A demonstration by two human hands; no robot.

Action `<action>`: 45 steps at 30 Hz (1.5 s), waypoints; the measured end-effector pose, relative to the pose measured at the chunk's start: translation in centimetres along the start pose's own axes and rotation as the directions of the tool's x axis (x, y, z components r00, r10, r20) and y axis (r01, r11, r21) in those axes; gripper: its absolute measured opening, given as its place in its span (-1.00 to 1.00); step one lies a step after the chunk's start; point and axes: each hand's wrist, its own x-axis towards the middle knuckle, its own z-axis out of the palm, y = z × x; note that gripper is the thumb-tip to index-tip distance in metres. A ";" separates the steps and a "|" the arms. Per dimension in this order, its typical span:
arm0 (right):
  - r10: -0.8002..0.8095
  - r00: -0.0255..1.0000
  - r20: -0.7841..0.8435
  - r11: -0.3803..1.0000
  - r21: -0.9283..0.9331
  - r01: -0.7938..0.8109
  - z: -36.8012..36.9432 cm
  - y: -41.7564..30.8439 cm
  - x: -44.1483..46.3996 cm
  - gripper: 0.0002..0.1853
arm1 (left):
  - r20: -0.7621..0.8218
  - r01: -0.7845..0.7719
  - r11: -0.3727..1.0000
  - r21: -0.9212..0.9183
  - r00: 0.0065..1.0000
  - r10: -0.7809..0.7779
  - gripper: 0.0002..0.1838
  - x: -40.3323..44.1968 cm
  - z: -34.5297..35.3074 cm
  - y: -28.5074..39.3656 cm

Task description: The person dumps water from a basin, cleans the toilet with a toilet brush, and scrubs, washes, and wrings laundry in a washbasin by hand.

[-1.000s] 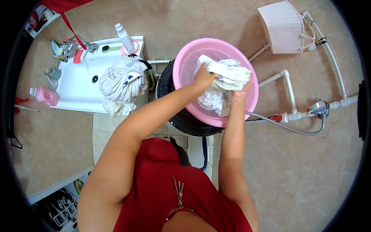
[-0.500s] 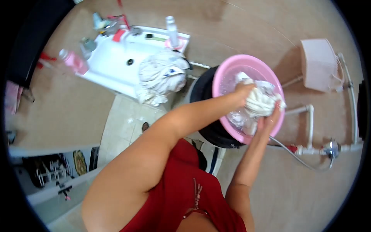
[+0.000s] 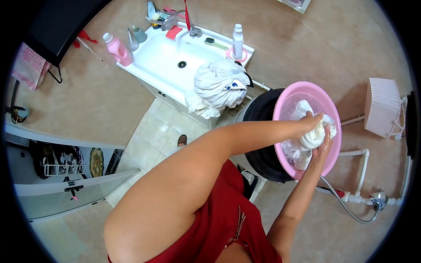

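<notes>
Over a pink basin (image 3: 280, 151) of sudsy water, both hands grip a bunched white cloth (image 3: 313, 136). My left hand (image 3: 310, 122) holds it from the upper left, fingers bent over its top. My right hand (image 3: 323, 147) is wrapped round its lower right side and looks wet. More white fabric (image 3: 302, 160) lies in the water below the hands. The basin rests on a black round tub (image 3: 263, 111).
To the left is a white sink (image 3: 164, 57) with a heap of white laundry (image 3: 219, 83) on its right edge. A pink bottle (image 3: 117, 49) and a white bottle (image 3: 237, 41) stand on the rim. Pipes (image 3: 362, 175) and a ribbed basket (image 3: 381, 105) are on the right.
The view has turned and shifted, so the sink and basin appear farther right and the basin lower. Both hands still hold the white cloth, which is now bunched more tightly.
</notes>
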 end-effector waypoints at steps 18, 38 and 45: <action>-0.679 0.570 0.463 0.562 -0.172 0.809 36.5 5.6 -5.3 -0.78 | 0.001 -0.306 0.721 -0.622 0.920 0.392 -0.72 -12.3 -28.8 16.1; 0.357 0.917 0.179 0.933 -0.111 -0.342 56.7 28.8 -1.1 -0.60 | -0.489 -0.017 0.709 0.705 0.712 0.503 -0.37 -15.3 -57.7 14.2; 0.377 0.855 0.355 0.857 -0.485 -0.176 55.1 30.9 -4.0 -0.51 | -0.418 -0.064 0.996 -0.065 0.908 0.031 -0.46 -20.0 -61.8 7.3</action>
